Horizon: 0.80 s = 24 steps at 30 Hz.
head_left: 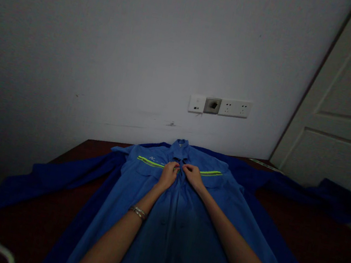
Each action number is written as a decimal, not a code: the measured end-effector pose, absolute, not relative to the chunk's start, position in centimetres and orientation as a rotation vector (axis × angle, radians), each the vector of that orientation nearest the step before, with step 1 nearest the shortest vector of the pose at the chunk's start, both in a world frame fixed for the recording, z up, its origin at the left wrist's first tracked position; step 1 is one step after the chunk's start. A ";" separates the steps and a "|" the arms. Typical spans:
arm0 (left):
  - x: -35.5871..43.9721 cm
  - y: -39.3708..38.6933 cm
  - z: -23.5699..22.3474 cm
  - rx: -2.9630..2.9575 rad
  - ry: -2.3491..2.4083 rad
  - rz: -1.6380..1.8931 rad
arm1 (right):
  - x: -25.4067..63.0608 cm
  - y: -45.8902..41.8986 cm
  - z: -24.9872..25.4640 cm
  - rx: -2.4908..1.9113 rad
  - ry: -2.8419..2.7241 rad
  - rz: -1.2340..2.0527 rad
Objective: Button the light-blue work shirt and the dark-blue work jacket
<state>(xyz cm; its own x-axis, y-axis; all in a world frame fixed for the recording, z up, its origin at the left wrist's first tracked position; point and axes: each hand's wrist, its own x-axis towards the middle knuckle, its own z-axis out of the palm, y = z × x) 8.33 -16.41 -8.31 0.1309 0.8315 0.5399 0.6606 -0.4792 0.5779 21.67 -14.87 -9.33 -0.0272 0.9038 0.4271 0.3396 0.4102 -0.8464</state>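
So the desk (pixel 85 148) has a blue shirt (pixel 142 189) spread on it. Left hand (pixel 169 175) looks pinched on one front edge, right hand's (pixel 192 175) fingers on the other. Probably light and floppy, so grab those edges.

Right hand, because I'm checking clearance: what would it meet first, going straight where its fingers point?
Probably the left hand, close by over the light-blue shirt; depth between the hands is unclear.
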 end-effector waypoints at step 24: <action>8.1 -16.9 -8.3 2.345 1.629 1.313 | 21.7 -14.9 -9.4 -1.130 -1.605 0.651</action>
<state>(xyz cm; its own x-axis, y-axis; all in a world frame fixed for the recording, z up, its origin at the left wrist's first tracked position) 8.06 -16.86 -8.34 0.1139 0.7730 0.6241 0.7741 -0.4628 0.4320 21.74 -14.85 -9.37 -0.0355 0.9030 0.4282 0.3499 0.4126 -0.8411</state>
